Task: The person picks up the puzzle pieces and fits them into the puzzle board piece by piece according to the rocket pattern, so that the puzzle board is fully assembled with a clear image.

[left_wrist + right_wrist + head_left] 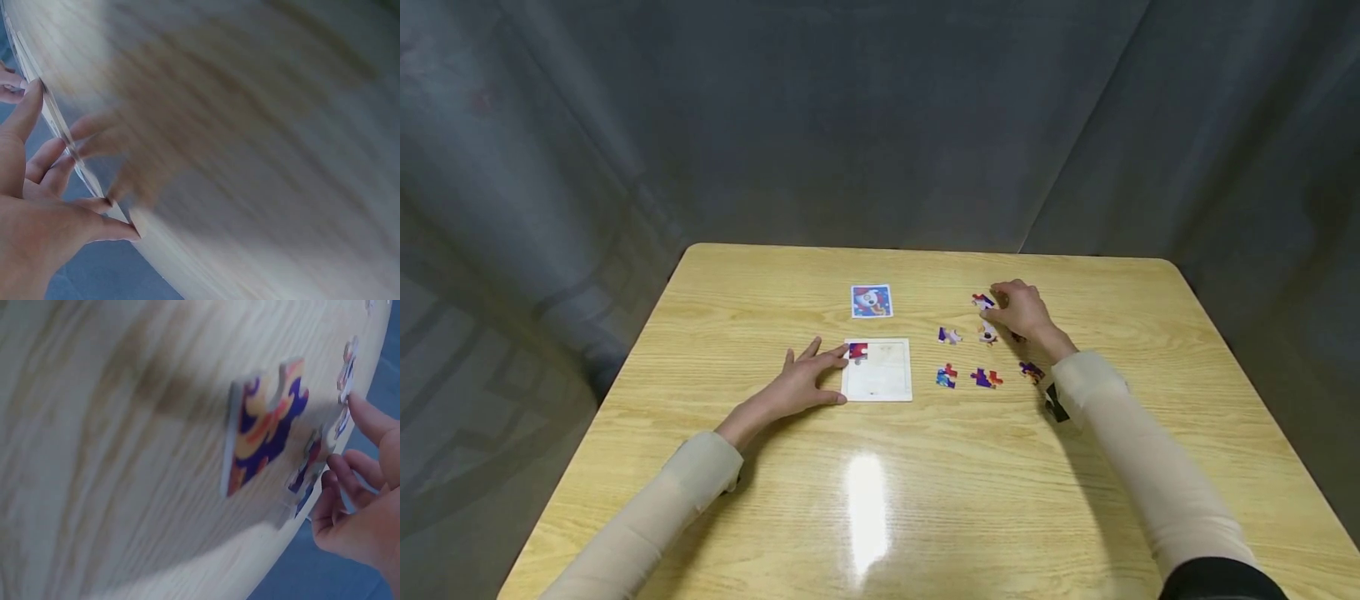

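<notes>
My left hand (805,383) lies with fingers spread at the left edge of a white square puzzle tray (887,375), thumb at its lower corner. One red and purple jigsaw piece (857,351) sits in the tray's upper left corner. Off to the right, my right hand (1021,310) reaches over loose jigsaw pieces, thumb and forefinger apart around a red, purple and white piece (982,301). In the right wrist view its thumb (369,419) is right at a piece; the fingers bend below. A white piece (987,333) lies just under this hand.
A square picture card (872,301) lies behind the tray. Between tray and right arm are a purple-white piece (949,336), a blue-red piece (947,377) and a purple-orange piece (987,378). Another orange-purple piece (1032,372) lies beside the right sleeve. Grey curtains surround the wooden table (760,283).
</notes>
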Tool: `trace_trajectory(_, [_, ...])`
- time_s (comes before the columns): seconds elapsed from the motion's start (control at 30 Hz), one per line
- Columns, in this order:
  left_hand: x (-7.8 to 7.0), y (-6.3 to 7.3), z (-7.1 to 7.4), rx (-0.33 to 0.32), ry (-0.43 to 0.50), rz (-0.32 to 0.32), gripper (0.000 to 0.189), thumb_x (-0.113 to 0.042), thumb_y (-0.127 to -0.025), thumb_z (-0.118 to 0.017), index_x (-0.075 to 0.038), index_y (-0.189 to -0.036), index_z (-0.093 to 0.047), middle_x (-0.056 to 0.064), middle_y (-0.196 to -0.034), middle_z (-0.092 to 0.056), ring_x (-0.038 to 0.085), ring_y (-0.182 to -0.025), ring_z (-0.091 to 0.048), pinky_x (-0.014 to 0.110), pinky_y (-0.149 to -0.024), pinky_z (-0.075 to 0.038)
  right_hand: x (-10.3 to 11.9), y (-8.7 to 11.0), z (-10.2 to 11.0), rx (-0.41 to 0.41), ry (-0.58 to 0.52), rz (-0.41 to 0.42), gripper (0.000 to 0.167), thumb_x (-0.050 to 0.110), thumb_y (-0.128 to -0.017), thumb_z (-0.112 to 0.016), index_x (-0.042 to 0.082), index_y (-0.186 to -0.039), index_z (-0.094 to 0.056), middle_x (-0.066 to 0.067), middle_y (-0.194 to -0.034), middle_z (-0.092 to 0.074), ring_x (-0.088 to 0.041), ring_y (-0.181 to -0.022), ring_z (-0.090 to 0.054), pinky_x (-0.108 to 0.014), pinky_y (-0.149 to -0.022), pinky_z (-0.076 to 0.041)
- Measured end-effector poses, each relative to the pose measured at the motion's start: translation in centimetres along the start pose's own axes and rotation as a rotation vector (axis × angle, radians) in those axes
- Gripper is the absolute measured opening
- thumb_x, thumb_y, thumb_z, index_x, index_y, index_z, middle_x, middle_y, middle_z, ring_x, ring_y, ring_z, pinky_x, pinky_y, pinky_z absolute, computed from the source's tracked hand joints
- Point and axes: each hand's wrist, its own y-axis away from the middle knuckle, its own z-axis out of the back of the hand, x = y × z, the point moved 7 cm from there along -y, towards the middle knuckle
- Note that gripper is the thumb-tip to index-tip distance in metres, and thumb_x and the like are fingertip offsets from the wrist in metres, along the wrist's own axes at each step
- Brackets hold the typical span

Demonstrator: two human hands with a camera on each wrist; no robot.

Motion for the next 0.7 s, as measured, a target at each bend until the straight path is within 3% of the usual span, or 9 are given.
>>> trace_trajectory(0.17, [0.1, 0.1, 0.0, -0.003, -0.009, -0.004, 0.059, -0.032, -0.084, -0.075, -0.008, -0.134, -0.055, 0.004, -0.155, -0.032, 0.040, -0.145, -0.006, 0.074, -0.104, 0.004, 0.6, 0.3, 0.0, -0.043, 0.013, -0.017, 0.051, 0.020, -0.090, -0.069, -0.006, -0.131, -0.054, -0.026, -0.121, -0.052, -0.043, -0.109, -0.042, -0.056, -0.090, -0.037])
trace_trajectory(0.33, [0.1, 0.2, 0.1, 0.000, -0.005, 0.003, 0.059, -0.032, -0.084, -0.075, -0.008, -0.134, -0.055, 0.004, -0.155, -0.032, 0.039, -0.145, -0.005, 0.072, -0.105, 0.005, 1.3, 0.5, 0.3, -0.058, 0.021, -0.081, 0.045, 0.017, -0.091, -0.066, -0.007, -0.128, -0.056, -0.027, -0.122, -0.051, -0.046, -0.111, -0.041, -0.057, -0.091, -0.038])
trace_trajectory(0.7, [0.0, 0.4, 0.1, 0.002, 0.010, 0.001, 0.059, -0.031, -0.084, -0.075, -0.008, -0.134, -0.055, 0.005, -0.155, -0.032, 0.039, -0.146, -0.004, 0.072, -0.105, 0.005, 1.4, 0.6, 0.1, -0.073, 0.001, -0.127, 0.040, 0.013, -0.092, -0.063, -0.005, -0.128, -0.058, -0.028, -0.128, -0.048, -0.047, -0.117, -0.039, -0.057, -0.094, -0.037])
